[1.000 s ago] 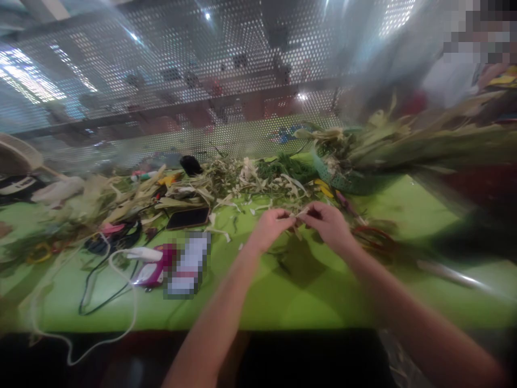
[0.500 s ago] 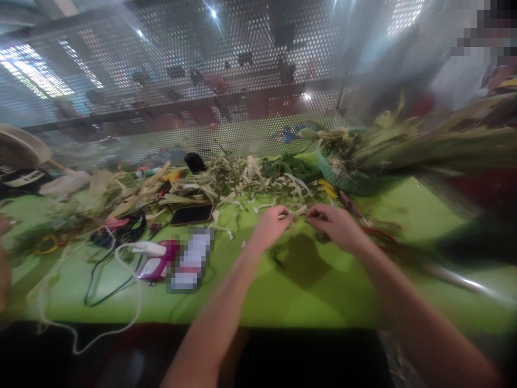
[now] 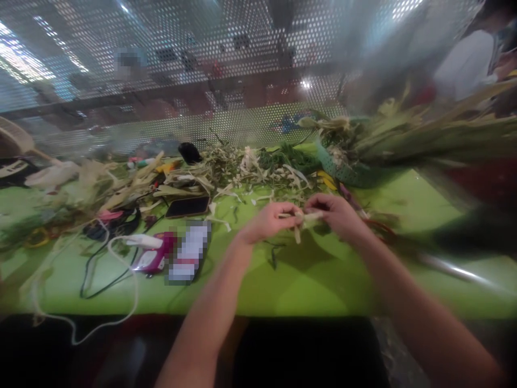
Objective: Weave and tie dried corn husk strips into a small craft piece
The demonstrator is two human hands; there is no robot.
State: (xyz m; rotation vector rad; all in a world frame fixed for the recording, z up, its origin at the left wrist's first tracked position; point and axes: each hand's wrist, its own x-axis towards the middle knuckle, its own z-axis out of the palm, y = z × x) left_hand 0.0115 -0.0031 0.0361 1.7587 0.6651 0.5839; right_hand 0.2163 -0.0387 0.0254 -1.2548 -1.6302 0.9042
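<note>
My left hand [image 3: 278, 220] is closed on a pale strip of what looks like dried corn husk [image 3: 298, 233], one end hanging below the fingers. Close on its right, my right hand [image 3: 333, 213] pinches the other part of the husk strip, which spans the small gap between the hands. Both hands are above the green tabletop [image 3: 283, 291]. Beneath them lies a small dark scrap [image 3: 274, 256]. Fine detail of the strip between the fingertips is blurred.
Behind the hands lies a heap of husk scraps [image 3: 248, 167]. A green basket [image 3: 339, 167] holds long husks at right. A dark phone [image 3: 188, 206], another phone [image 3: 188, 253], a purple power block [image 3: 155, 256] and a white cable [image 3: 135, 302] lie left. A person [image 3: 464, 59] is at far right.
My hands have come closer together, the left moving right, and more of the husk strip shows between and below the fingers. The view has shifted slightly.
</note>
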